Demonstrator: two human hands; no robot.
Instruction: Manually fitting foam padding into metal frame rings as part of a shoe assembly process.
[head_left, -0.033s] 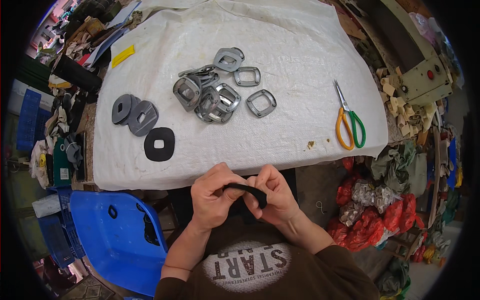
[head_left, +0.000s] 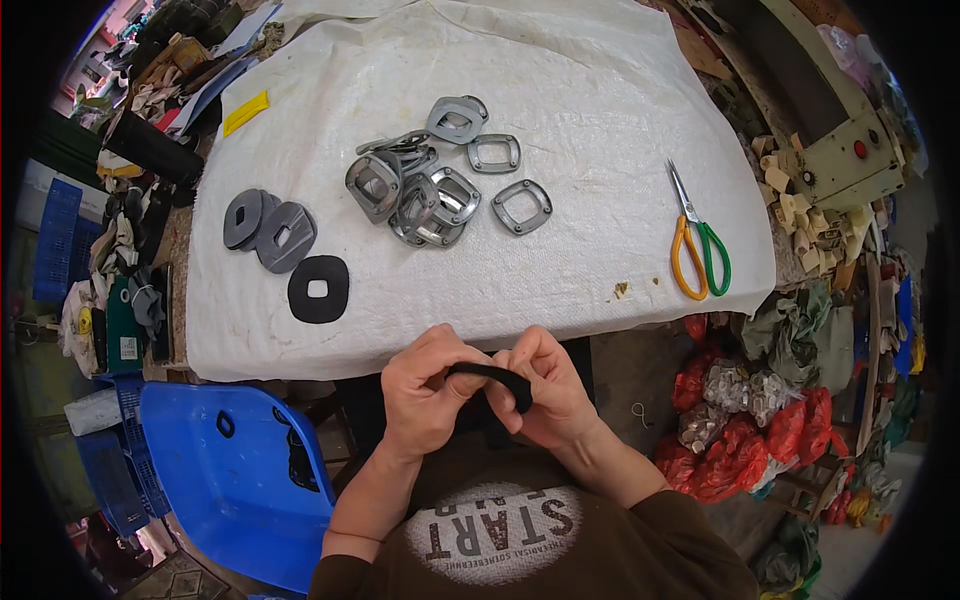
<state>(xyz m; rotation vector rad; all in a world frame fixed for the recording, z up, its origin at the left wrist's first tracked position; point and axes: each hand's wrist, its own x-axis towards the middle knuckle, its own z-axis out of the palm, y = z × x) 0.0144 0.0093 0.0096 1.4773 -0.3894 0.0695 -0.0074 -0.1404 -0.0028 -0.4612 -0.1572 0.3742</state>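
"One black piece (head_left: 500, 376) showing up front. Who's holding it?"

"Both sides. Left hand (head_left: 425, 390) is pinching the left end, fingers curling in. Right hand (head_left: 550, 390) is gripping the right end, fingers bunching tight. Both grips are looking narrow."

"Where's it sitting?"

"Between the hands, before the brown shirt (head_left: 625, 540), just off the near edge of the counter (head_left: 178, 265). It's bending, the right end dipping."

"On top?"

"White sheet (head_left: 600, 250) is covering most of it. Metal frames (head_left: 420, 205) are piling up mid-sheet, two lying just right of the heap. Grey pads (head_left: 301, 228) are overlapping on the left; a black pad (head_left: 318, 309) is lying flat near them, its square hole showing. Scissors (head_left: 692, 215) are lying right, blades pointing away."

"Floor?"

"Blue tub (head_left: 200, 490) is standing lower left, holding dark bits. Red bags (head_left: 735, 460) are heaping up on the right."
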